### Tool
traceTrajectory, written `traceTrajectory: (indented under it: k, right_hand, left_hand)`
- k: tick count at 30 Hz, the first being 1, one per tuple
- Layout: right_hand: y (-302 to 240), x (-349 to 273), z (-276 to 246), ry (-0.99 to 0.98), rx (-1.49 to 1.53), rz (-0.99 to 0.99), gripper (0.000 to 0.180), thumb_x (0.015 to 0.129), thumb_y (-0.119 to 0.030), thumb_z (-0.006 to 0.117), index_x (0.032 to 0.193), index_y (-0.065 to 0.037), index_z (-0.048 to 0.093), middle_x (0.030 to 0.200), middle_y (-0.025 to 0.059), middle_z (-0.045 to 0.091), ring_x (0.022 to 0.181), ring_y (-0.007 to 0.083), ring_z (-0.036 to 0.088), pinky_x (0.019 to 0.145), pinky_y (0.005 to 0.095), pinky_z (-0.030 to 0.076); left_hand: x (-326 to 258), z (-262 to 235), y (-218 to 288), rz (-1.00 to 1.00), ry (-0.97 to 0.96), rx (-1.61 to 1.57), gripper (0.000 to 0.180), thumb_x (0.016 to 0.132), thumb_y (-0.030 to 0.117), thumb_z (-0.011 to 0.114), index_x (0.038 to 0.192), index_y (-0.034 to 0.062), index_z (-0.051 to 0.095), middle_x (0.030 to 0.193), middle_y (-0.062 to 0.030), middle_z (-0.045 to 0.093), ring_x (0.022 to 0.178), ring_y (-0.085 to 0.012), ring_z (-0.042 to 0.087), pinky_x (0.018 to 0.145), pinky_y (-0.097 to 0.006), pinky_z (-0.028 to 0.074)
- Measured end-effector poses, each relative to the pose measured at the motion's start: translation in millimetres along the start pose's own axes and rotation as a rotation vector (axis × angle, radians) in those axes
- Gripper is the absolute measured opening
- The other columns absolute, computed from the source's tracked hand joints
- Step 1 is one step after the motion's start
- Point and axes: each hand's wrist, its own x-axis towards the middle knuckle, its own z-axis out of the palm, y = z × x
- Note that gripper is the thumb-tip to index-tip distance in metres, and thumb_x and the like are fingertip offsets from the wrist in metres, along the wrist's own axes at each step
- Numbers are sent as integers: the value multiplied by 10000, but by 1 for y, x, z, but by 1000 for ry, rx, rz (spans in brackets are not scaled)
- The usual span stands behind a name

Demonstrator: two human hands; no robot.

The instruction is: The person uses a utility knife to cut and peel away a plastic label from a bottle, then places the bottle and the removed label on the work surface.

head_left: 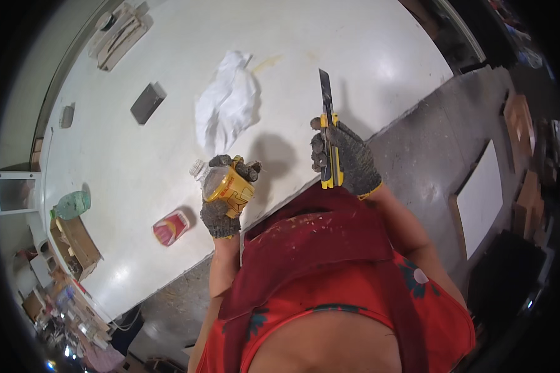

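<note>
Both my hands wear dark knitted work gloves. My left hand (221,214) is wrapped around a small clear plastic bottle (229,188) with a yellow-orange label, held tilted above the table's near edge. Its neck points to the upper left; whether a cap is on it I cannot tell. In my right hand (348,155) is a yellow-and-black utility knife (331,149), held upright with a long dark blade pointing away from me. The blade touches nothing. Just beyond the bottle, a crumpled white cloth (227,99) lies on the white table (186,37).
A red-and-white container (170,227) lies left of my left hand. Farther off are a dark grey block (148,104), a smaller grey block (67,116) and a wooden piece (119,40). At the left edge sit a green plastic bottle (73,204) and an open box (76,245). A white panel (479,199) stands right.
</note>
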Motion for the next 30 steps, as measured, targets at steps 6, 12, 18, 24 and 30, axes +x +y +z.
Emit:
traceTrajectory:
  k: [6, 12, 18, 24, 30]
  right_hand:
    - [-102, 45, -41, -71, -32, 241, 334, 905, -323, 563, 1045, -20, 542, 706, 59, 574, 585, 164, 561, 548, 287, 479]
    - [-116, 58, -72, -235, 51, 362, 358, 865, -293, 599, 1071, -10, 523, 738, 86, 579, 611, 182, 575, 582, 291, 481]
    - [-124, 51, -94, -348, 200, 496, 416, 810, -178, 640, 1161, -18, 483, 857, 102, 589, 717, 204, 607, 680, 339, 513]
    - [-117, 49, -110, -436, 294, 721, 521, 772, -47, 648, 1249, -66, 438, 938, 138, 613, 832, 253, 620, 772, 388, 512]
    - [-111, 41, -102, -342, 309, 718, 649, 676, 43, 635, 1274, -55, 404, 915, 137, 616, 843, 275, 621, 783, 404, 510]
  left_hand:
    - [71, 70, -57, -72, 264, 208, 540, 879, 337, 607, 1250, -17, 437, 1082, -198, 604, 1006, -312, 609, 899, -411, 497]
    - [128, 109, -87, 22, 294, 371, 788, 716, 437, 664, 1320, 0, 408, 1125, -163, 575, 1036, -322, 573, 994, -517, 396]
    - [152, 115, -83, 18, 333, 293, 722, 723, 262, 679, 1324, -23, 400, 1195, -171, 558, 1096, -303, 557, 949, -423, 464]
    - [148, 107, -87, 107, 358, 194, 718, 712, 243, 656, 1314, -49, 394, 1190, -210, 548, 1071, -297, 571, 850, -358, 525]
    - [123, 100, -81, 22, 517, 95, 698, 721, 208, 644, 1314, -60, 393, 1192, -217, 542, 1063, -326, 568, 855, -368, 524]
